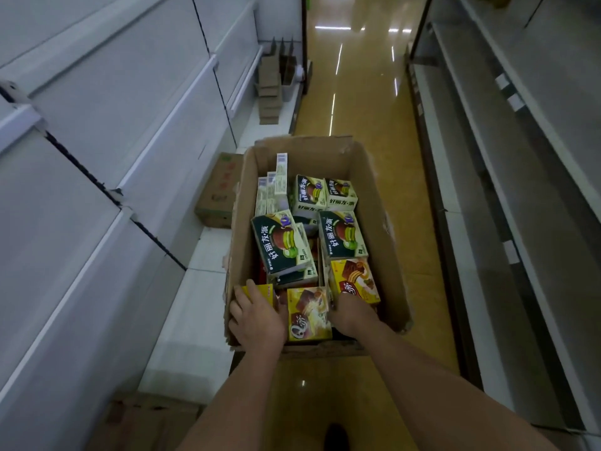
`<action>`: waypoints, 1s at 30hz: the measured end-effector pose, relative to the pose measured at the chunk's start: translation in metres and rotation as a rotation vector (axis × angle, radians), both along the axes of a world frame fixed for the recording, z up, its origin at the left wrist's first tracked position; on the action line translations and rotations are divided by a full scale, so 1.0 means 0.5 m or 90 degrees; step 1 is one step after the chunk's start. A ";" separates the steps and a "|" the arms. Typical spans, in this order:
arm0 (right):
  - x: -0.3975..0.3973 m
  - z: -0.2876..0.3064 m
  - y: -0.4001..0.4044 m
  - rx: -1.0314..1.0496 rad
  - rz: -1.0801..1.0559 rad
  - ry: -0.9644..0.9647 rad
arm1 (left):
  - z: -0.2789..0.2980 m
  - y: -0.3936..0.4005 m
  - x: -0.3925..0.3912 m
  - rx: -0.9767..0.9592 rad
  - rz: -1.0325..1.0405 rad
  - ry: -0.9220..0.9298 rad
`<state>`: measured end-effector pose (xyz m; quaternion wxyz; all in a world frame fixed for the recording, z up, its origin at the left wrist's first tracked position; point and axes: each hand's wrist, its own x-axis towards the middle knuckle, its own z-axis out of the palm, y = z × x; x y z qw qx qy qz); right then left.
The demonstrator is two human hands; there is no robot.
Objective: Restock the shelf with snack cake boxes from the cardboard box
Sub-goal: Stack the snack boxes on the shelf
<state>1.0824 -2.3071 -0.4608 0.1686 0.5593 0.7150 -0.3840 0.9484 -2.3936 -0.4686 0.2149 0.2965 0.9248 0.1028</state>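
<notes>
Hands (255,315) (349,312) grip opposite sides of yellow snack box (309,315) in carton (383,222).

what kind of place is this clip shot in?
Most likely a shop aisle during restocking: long white metal shelves run down both sides of a glossy yellow floor, and an open brown cardboard box on the floor holds green and yellow snack cake boxes.
</notes>
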 end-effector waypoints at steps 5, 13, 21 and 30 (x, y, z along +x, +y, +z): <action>-0.034 -0.054 0.002 -0.040 -0.017 -0.002 | -0.031 0.021 0.005 -0.030 0.023 -0.011; -0.085 -0.100 -0.008 -0.141 -0.262 0.049 | -0.044 0.026 -0.007 -0.047 0.011 -0.014; -0.094 -0.087 -0.008 -0.192 -0.484 0.166 | -0.029 0.026 -0.016 -0.031 0.007 -0.039; -0.051 0.002 0.000 -0.207 -0.545 0.333 | 0.057 0.021 -0.044 0.120 0.033 -0.110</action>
